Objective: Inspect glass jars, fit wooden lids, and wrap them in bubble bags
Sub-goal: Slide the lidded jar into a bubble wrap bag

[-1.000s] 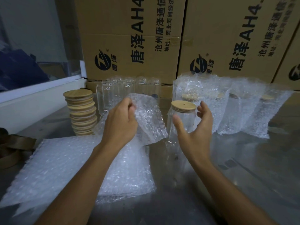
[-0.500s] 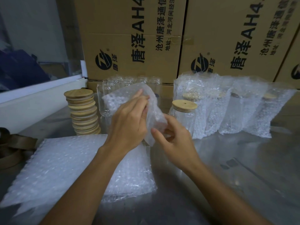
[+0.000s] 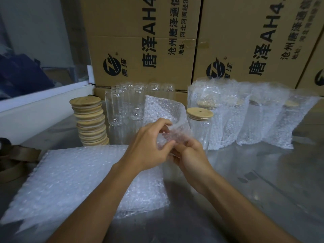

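My left hand (image 3: 149, 146) and my right hand (image 3: 191, 155) both pinch the near edge of one bubble bag (image 3: 164, 111), held up above the table with its far end standing upright. Just right of the bag stands a glass jar (image 3: 201, 130) with a wooden lid (image 3: 199, 113) fitted; neither hand touches it. A stack of wooden lids (image 3: 90, 121) stands at the left. Several bare glass jars (image 3: 126, 104) stand behind the bag. A pile of flat bubble bags (image 3: 70, 181) lies under my left forearm.
Several jars wrapped in bubble bags (image 3: 245, 116) stand in a row at the right. Large cardboard boxes (image 3: 157, 41) wall off the back. A roll of brown strap (image 3: 10, 160) lies at the left edge. The table top (image 3: 254, 190) is shiny metal.
My right hand left the lidded jar and came to the bag's edge beside my left hand. The bag was lifted off the pile, and both hands have drawn lower and closer to me.
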`<action>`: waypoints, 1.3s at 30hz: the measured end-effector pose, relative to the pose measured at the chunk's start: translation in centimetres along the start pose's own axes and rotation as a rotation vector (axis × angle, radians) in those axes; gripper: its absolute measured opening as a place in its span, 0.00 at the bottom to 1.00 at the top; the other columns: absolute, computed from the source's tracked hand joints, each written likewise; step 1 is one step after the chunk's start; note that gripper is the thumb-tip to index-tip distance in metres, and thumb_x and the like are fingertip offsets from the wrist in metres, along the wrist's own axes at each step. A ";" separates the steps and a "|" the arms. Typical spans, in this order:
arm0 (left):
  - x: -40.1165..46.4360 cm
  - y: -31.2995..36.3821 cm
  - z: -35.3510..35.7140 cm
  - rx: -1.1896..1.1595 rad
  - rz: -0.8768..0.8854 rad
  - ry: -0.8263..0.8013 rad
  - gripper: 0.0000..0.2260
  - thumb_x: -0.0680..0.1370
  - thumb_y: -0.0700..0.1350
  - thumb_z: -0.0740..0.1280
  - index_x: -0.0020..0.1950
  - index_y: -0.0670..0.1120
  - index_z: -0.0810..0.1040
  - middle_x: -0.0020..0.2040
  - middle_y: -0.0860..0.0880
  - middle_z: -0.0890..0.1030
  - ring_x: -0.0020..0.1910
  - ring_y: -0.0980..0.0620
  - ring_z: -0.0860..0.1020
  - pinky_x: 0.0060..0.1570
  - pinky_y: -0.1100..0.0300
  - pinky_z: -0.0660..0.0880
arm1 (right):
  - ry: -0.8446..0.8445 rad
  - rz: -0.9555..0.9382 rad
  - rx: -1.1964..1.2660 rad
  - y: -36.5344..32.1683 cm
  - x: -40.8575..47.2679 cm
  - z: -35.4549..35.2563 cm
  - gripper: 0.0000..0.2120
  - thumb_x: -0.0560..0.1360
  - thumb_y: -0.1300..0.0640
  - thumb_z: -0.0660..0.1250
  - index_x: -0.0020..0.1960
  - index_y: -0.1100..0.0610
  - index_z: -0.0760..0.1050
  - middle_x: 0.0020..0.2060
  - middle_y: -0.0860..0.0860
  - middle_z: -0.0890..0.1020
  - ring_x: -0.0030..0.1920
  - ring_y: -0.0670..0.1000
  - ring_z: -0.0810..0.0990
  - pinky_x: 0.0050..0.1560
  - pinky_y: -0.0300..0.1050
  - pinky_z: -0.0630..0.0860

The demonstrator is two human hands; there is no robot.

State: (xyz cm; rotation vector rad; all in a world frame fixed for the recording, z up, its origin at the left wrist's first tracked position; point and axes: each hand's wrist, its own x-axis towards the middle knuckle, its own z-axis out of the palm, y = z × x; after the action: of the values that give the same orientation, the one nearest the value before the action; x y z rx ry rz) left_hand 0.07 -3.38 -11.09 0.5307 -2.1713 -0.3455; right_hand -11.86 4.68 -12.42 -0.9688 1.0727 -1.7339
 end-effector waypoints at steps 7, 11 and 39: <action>-0.2 -0.4 0.6 0.032 0.015 -0.092 0.10 0.71 0.45 0.76 0.49 0.47 0.80 0.47 0.55 0.79 0.48 0.56 0.77 0.47 0.61 0.74 | 0.149 -0.017 -0.154 0.5 0.5 -1.0 0.11 0.83 0.68 0.61 0.57 0.69 0.81 0.38 0.56 0.84 0.35 0.47 0.82 0.38 0.38 0.81; -0.2 -0.5 0.8 0.026 -0.019 -0.080 0.12 0.69 0.48 0.80 0.46 0.47 0.81 0.44 0.55 0.77 0.44 0.54 0.76 0.42 0.60 0.74 | 0.217 -0.070 -0.317 0.9 0.8 -1.6 0.10 0.80 0.64 0.68 0.51 0.74 0.79 0.28 0.51 0.80 0.29 0.44 0.78 0.31 0.36 0.77; 0.4 -1.5 0.5 -0.226 -0.426 0.334 0.12 0.80 0.37 0.65 0.45 0.54 0.70 0.38 0.50 0.79 0.38 0.46 0.80 0.40 0.43 0.81 | 0.401 -0.227 -0.812 0.9 1.8 -6.1 0.44 0.67 0.43 0.81 0.75 0.48 0.61 0.64 0.47 0.74 0.60 0.49 0.77 0.61 0.54 0.79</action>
State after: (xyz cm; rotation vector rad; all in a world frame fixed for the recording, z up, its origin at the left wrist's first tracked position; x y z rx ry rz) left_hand -0.16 -4.83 -11.79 0.8562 -1.6637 -0.6718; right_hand -17.80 4.36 -14.92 -1.2823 2.0911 -1.7248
